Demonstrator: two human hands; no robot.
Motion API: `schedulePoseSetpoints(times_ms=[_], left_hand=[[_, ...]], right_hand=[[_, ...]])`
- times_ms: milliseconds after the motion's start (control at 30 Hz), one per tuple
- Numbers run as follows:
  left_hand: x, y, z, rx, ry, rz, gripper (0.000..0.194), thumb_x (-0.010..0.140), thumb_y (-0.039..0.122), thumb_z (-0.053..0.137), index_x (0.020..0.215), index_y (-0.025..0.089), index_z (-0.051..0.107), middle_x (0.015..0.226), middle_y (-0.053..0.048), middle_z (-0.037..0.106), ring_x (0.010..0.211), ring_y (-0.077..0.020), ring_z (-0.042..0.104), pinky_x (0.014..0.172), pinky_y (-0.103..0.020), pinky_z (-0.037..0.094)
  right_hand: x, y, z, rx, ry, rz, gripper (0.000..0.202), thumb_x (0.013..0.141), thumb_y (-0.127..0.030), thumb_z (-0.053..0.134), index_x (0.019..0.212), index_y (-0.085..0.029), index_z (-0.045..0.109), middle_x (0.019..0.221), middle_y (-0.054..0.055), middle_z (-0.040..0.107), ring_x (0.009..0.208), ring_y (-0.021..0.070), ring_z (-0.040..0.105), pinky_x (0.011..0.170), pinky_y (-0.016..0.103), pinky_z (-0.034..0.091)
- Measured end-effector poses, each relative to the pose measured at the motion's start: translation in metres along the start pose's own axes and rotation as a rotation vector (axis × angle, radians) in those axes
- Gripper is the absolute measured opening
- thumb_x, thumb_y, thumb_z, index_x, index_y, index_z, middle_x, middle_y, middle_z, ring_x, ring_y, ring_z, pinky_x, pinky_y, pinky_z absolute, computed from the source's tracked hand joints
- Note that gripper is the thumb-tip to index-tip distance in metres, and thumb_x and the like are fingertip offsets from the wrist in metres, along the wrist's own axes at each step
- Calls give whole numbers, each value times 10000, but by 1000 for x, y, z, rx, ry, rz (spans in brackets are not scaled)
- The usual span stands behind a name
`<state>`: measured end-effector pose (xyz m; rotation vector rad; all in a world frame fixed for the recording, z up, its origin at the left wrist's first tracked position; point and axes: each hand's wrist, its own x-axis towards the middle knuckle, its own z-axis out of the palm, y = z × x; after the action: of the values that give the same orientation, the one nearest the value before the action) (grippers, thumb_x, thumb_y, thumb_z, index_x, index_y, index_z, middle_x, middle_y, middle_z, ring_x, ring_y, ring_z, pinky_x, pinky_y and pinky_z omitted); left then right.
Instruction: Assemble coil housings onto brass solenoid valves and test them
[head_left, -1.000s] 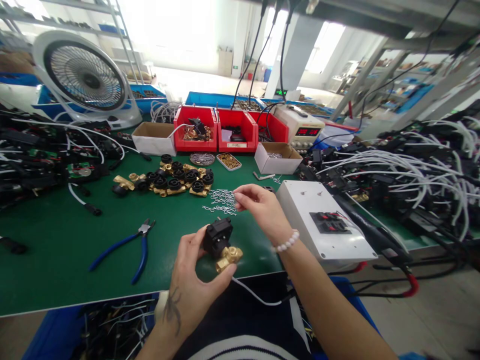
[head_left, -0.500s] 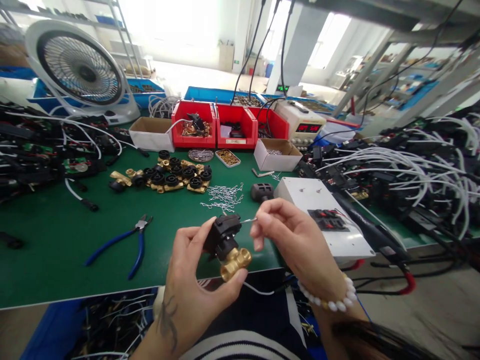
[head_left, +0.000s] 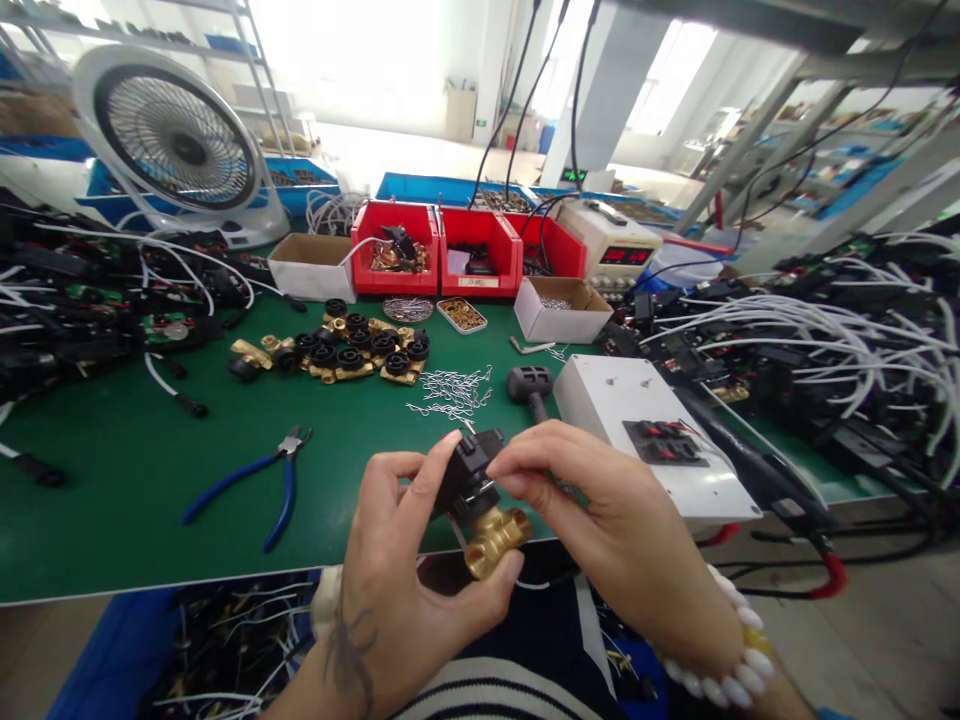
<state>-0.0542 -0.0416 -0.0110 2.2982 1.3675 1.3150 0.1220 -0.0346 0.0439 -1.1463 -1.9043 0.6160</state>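
Observation:
Tilted in my left hand (head_left: pixel 420 560) is a valve with a brass body (head_left: pixel 496 540) and a black housing (head_left: pixel 474 458). The left thumb presses under the brass part, and the fingers wrap the black part. My right hand (head_left: pixel 592 510) is closed in a pinch against the side of the black housing, just above the brass. The thin wire hairpin clip it held half a second ago is hidden behind its fingertips. Beyond the hands lies a loose pile of wire hairpin clips (head_left: pixel 454 390).
Blue-handled cutters (head_left: pixel 281 470) lie at left. Brass-and-black valves (head_left: pixel 352 350) cluster behind. A black-headed tool (head_left: pixel 529 382) rests beside a grey switch box (head_left: pixel 652 430). Red bins (head_left: pixel 480 262) and a fan (head_left: pixel 180 140) stand at the back. Cabled units (head_left: pixel 810 340) heap at right.
My right hand has brought the hairpin clip leftward and down against the black housing, and the clip is now out of sight. The valve sits slightly further right in view.

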Motion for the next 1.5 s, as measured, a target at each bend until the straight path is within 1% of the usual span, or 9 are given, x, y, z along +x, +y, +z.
schedulePoseSetpoints(times_ms=[300,467,567,700,867,933,1100,1300,1500], left_hand=[[3,1,0,-47,-42,-23,639,812,378,651,1376,129,482,1078,-88,508,971,-196,564,843,-306,549],[0,-11,8,-89,-78,-66,633,775,368,676,1354,179,507,1057,-76,517,940,-210,578,807,-335,561],[-3,-23,18,-121,-130,-119,616,758,350,689,1324,163,534,1024,-72,529,915,-211,587,791,-344,564],[-6,-32,27,-184,-146,-204,601,765,372,689,1313,168,549,1029,-66,530,929,-210,587,811,-355,562],[-6,-32,33,-273,-133,-275,605,768,394,688,1318,182,552,1056,-66,518,945,-209,587,828,-364,558],[-6,-33,35,-297,-127,-290,606,768,392,687,1320,181,551,1057,-67,515,949,-208,589,823,-363,558],[-9,-37,34,-332,-128,-292,613,780,399,682,1340,201,533,1066,-58,511,932,-193,590,830,-355,551],[-10,-40,34,-373,-147,-287,611,794,378,673,1357,198,519,1069,-55,506,955,-190,577,833,-334,541],[-13,-44,35,-384,-165,-272,645,797,366,683,1396,231,484,1110,-52,491,1017,-198,546,892,-361,514]], right_hand=[[3,-7,-1,-211,-54,-115,183,942,-42,510,930,-164,647,924,39,649,829,129,617,729,213,499],[2,11,17,-1,-25,40,158,931,-92,570,837,-194,647,859,13,645,824,134,627,753,231,515],[-8,31,32,-21,51,81,136,946,-163,569,974,-196,698,958,53,627,902,163,633,812,276,540],[-16,60,34,-440,185,298,459,942,-263,597,1378,-135,530,1122,160,594,969,267,632,853,426,556],[-14,82,33,-846,-46,603,529,907,-92,530,1413,42,453,1056,270,616,951,379,641,785,497,549],[-16,80,33,-800,-35,569,484,932,-85,452,1405,20,464,1052,242,625,915,328,657,781,448,554],[-35,55,15,-324,338,338,432,1020,-349,409,1401,-149,454,998,97,631,842,195,619,767,329,523],[-51,31,-28,47,12,577,536,929,-673,453,798,-177,606,553,-34,389,473,103,349,423,233,275],[-55,23,-34,216,274,575,627,910,-767,328,694,-200,490,507,-46,317,445,102,265,414,238,195]])
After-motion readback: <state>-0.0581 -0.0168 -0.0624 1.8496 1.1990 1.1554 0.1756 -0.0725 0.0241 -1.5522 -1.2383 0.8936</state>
